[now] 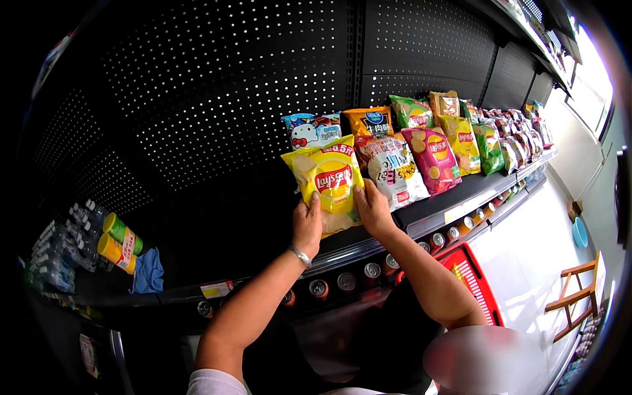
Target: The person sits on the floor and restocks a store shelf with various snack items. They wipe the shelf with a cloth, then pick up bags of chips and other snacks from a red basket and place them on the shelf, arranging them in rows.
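A yellow Lay's potato chip bag (332,190) is held upright between my two hands at the front of a black store shelf. My left hand (308,226) grips its lower left side, thumb across the front. On the lower right side, my right hand (374,207) has its thumb pressed to the bag. Behind it stand a blue Hello Kitty snack bag (311,129) and an orange snack bag (371,122). Just right of my right hand is a white snack bag (399,170), with a magenta Lay's bag (434,160) beside it.
More snack bags line the shelf to the right, among them a yellow Lay's bag (461,145). Left are plastic bottles (54,256), two chip canisters (118,242) and a blue cloth (148,270). Drink cans (346,281) fill the shelf below. A red basket (474,276) and wooden stool (582,296) stand right.
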A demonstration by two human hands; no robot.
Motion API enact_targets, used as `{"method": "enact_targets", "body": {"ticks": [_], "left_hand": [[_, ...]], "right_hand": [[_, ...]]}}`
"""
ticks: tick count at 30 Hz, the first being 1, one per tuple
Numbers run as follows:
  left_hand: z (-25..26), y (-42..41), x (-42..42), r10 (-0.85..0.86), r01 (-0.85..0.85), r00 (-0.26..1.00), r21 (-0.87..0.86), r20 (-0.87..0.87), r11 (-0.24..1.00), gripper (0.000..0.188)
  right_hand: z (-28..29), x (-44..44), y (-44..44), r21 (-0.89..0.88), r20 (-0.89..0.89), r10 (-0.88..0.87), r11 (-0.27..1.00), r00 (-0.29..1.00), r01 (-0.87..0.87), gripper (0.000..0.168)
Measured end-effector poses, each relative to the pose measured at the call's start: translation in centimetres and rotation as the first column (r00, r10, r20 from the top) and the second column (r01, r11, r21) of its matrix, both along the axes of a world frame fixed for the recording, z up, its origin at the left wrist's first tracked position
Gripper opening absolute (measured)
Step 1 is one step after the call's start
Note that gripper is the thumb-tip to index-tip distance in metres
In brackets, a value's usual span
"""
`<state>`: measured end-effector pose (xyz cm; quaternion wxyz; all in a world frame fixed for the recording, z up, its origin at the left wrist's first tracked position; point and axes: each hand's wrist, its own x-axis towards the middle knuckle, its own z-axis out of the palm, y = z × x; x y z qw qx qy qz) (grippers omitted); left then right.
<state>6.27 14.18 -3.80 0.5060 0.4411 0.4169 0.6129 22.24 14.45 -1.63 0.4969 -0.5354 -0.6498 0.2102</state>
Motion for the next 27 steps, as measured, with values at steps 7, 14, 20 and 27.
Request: {"method": "enact_targets", "body": {"ticks": [7,14,20,27], "left_hand": [[-0.4,0.0,0.2,0.013,-0.013,1.0,0.023,-0.025,1.0,0.042],[-1.9,0.2,0.3,0.005,-0.014,0.987,-0.052,-0.162,0.999,0.042],[-1.6,-0.1,0.5,0.008,-0.012,0.994,-0.041,-0.108,0.999,0.042],[-1.3,-0.1,0.4,-0.02,0.012,0.994,-0.076,-0.103,0.997,0.04]], "right_hand": [[-0.7,0.1,0.0,0.006,-0.017,-0.006,1.0,1.0,0.006,0.033],[-3.0,0.1,0.4,-0.053,0.041,-0.043,0.998,0.998,0.045,0.031],[-2.7,0.0,0.2,-0.069,0.019,-0.034,0.997,0.999,0.035,0.032],[-2.4,0.4,0.2,-0.05,0.003,-0.027,0.998,1.0,0.027,0.033]]}}
